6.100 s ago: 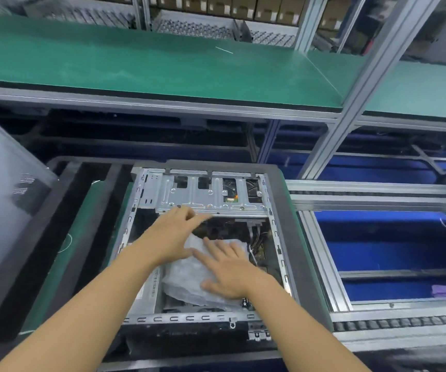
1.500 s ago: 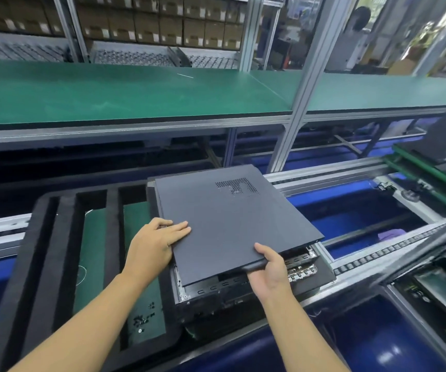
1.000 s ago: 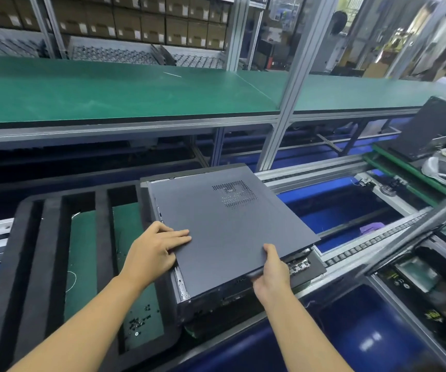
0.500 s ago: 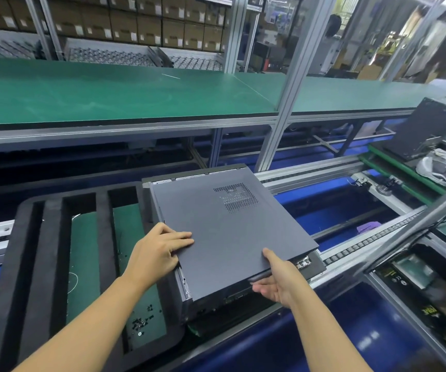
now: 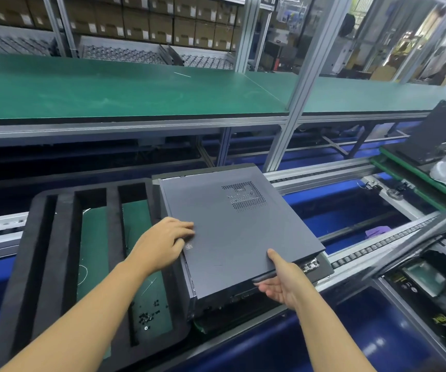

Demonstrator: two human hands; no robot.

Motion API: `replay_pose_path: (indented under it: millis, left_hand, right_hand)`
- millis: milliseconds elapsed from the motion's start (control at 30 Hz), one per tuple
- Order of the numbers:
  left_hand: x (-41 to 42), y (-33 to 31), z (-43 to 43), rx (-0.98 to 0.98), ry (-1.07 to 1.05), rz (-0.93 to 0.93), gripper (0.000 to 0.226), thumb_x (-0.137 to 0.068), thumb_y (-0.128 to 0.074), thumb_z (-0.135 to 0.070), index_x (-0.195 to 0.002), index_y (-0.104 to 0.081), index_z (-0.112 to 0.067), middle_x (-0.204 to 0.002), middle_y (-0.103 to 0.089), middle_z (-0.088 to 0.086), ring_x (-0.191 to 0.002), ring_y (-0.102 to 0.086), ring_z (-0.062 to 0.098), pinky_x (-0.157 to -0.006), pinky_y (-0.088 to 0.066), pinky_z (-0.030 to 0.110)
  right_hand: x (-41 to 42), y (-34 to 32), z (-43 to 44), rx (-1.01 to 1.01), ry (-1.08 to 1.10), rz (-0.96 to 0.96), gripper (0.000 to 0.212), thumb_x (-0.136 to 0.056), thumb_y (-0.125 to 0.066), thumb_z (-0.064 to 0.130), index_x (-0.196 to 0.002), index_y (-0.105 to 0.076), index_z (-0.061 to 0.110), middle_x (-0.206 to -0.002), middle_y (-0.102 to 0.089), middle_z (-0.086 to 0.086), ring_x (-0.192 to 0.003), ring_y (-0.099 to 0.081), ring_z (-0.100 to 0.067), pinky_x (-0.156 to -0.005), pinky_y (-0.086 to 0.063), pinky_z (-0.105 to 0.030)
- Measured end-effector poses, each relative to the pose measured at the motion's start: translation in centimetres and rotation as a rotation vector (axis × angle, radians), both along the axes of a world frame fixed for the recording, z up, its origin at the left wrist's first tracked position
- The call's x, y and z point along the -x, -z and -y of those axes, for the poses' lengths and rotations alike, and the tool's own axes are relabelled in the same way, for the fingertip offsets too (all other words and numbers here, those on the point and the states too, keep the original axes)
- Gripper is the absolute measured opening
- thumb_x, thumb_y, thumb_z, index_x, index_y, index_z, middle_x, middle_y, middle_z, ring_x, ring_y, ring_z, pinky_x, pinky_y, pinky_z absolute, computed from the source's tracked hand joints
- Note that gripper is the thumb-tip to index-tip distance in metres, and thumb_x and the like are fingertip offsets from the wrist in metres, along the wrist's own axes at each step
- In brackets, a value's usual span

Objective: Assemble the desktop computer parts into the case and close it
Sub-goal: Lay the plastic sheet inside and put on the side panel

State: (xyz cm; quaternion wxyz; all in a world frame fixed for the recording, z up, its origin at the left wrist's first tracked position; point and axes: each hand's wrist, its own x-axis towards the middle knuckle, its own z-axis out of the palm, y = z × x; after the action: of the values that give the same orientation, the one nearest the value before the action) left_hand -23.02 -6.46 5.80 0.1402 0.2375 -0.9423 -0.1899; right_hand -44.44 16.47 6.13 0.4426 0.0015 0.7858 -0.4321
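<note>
The dark grey side panel [image 5: 238, 232] lay flat on top of the computer case [image 5: 310, 265], its perforated vent toward the case's far right corner. The case sat at the right end of a black foam tray [image 5: 55, 251]. The left grip [image 5: 167, 242] lay open at the case's left edge, fingers flat on the panel. The right grip [image 5: 283, 283] pinched the panel's near edge by the case's near right corner, thumb on top and fingers underneath. Left of the case, small black screws [image 5: 149, 315] lay scattered on the tray's green mat [image 5: 136, 224]. Beyond the case ran a green worktop [image 5: 109, 89].
</note>
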Motion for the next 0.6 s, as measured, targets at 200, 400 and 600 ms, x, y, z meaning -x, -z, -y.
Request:
replay_pose_path:
  millis: [200, 400, 600]
  left_hand:
    - [3.2, 1.1, -1.6, 0.005, -0.135, 0.306, 0.077, -0.099, -0.019, -0.063, -0.159, -0.011, -0.013, -0.166, 0.002, 0.003, -0.153, 0.003, 0.022, -0.124, -0.005, 0.039]
    - [4.9, 2.1, -2.6, 0.088, -0.273, 0.400, 0.093, -0.091, -0.007, -0.075, -0.158, 0.005, -0.012, -0.165, 0.016, 0.008, -0.150, 0.018, 0.032, -0.123, 0.002, 0.047]
    - [5.4, 2.1, -3.7, 0.127, -0.305, 0.423, 0.097, -0.088, -0.005, -0.077, -0.158, 0.001, -0.010, -0.166, 0.008, 0.012, -0.151, 0.010, 0.037, -0.123, -0.003, 0.049]
  right_hand:
    - [-0.6, 0.5, -0.5, 0.017, 0.020, 0.028, 0.069, -0.097, -0.055, 0.063, -0.111, -0.064, -0.004, -0.082, -0.077, -0.022, -0.053, -0.071, -0.021, -0.040, -0.052, -0.025]
    - [-0.7, 0.5, 0.3, 0.047, 0.021, 0.073, 0.071, -0.100, -0.047, 0.065, -0.113, -0.064, -0.002, -0.084, -0.078, -0.020, -0.050, -0.069, -0.017, -0.042, -0.052, -0.025]
    - [-0.2, 0.6, -0.5, 0.005, -0.055, 0.170, 0.082, -0.098, -0.041, 0.072, -0.115, -0.068, -0.004, -0.090, -0.078, -0.017, -0.044, -0.061, -0.012, -0.039, -0.045, -0.021]
